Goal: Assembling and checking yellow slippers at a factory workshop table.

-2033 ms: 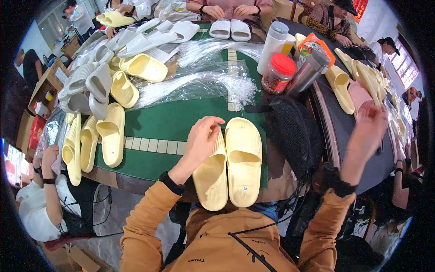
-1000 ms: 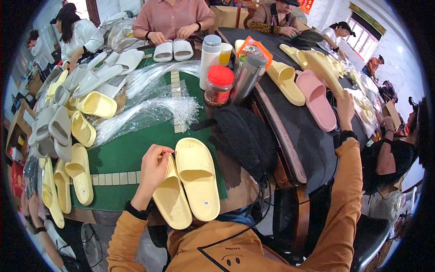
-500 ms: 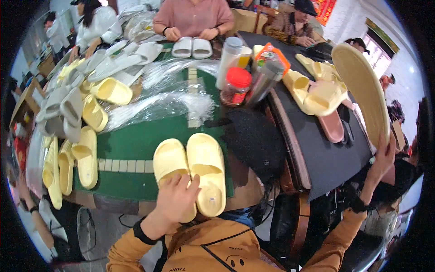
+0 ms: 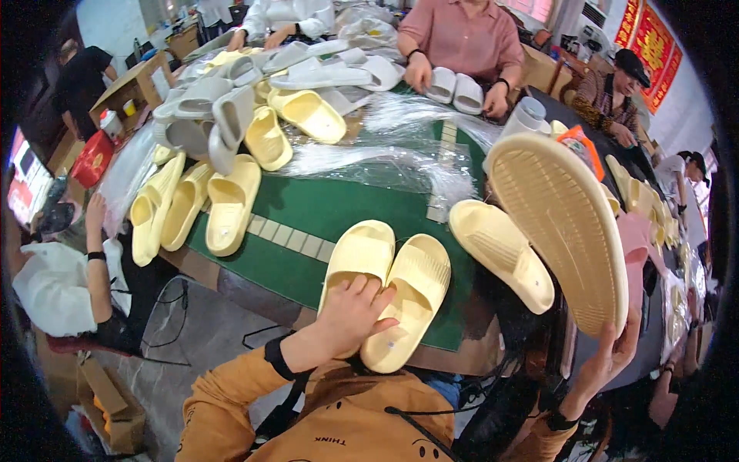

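Note:
In front of me a pair of pale yellow slippers lies on the green mat, the left slipper (image 4: 362, 250) against the right slipper (image 4: 416, 285). My left hand (image 4: 356, 312) grips the left one at its foot opening, with the thumb reaching over the right one. My right hand (image 4: 612, 354) holds up another yellow slipper (image 4: 562, 223) by one end, its ridged sole facing me. Left of that sole is a further yellow slipper (image 4: 500, 254), strap up; whether it rests on the table or hangs above it I cannot tell.
Yellow slippers (image 4: 233, 206) and a heap of grey slippers (image 4: 319, 75) lie at the left and back of the green mat (image 4: 296, 208). Clear plastic bags (image 4: 369, 162) spread across the middle. Across the table, a person in pink (image 4: 466, 38) handles grey slippers (image 4: 454, 88).
My view has turned left. The raised slipper has moved left and nearer, over the table's right side. A strap-up yellow slipper now shows beside it. My left hand stays on the pair.

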Motion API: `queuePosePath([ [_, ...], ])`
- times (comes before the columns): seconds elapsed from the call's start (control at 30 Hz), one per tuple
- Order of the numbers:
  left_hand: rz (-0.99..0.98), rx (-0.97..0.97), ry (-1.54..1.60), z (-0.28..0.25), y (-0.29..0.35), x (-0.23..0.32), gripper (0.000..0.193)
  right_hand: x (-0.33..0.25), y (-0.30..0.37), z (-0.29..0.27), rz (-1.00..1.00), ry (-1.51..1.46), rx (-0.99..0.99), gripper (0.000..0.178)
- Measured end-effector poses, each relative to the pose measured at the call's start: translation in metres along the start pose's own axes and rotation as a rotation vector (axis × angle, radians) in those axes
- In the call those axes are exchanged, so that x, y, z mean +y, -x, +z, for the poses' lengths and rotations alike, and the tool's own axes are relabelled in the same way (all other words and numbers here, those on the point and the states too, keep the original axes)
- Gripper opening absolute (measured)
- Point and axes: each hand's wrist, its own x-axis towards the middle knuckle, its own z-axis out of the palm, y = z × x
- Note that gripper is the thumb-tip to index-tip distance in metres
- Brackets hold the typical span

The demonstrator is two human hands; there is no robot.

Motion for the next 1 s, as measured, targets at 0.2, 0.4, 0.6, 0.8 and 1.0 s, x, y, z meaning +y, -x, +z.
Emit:
queuePosePath([
  [0.2,-0.177,0.051,0.137,-0.035,0.032,-0.041,0.035,-0.018,0.046,0.037,-0.347,0.297,-0.306,0.030],
  [0.4,-0.480,0.227,0.028,-0.086,0.061,-0.078,0.022,0.000,0.111,0.065,-0.515,0.378,-0.752,0.039],
  [0.6,-0.864,0.446,-0.239,-0.102,0.106,-0.153,0.029,-0.006,0.109,0.078,-0.456,0.243,-1.027,0.046],
  [0.8,-0.888,0.361,-0.282,-0.105,0.135,-0.243,0.030,-0.010,0.044,0.087,-0.333,0.343,-0.708,0.037],
  [1.0,-1.020,0.429,-0.232,-0.095,0.125,-0.251,0.036,0.038,0.020,0.107,-0.286,0.571,-0.752,0.045],
])
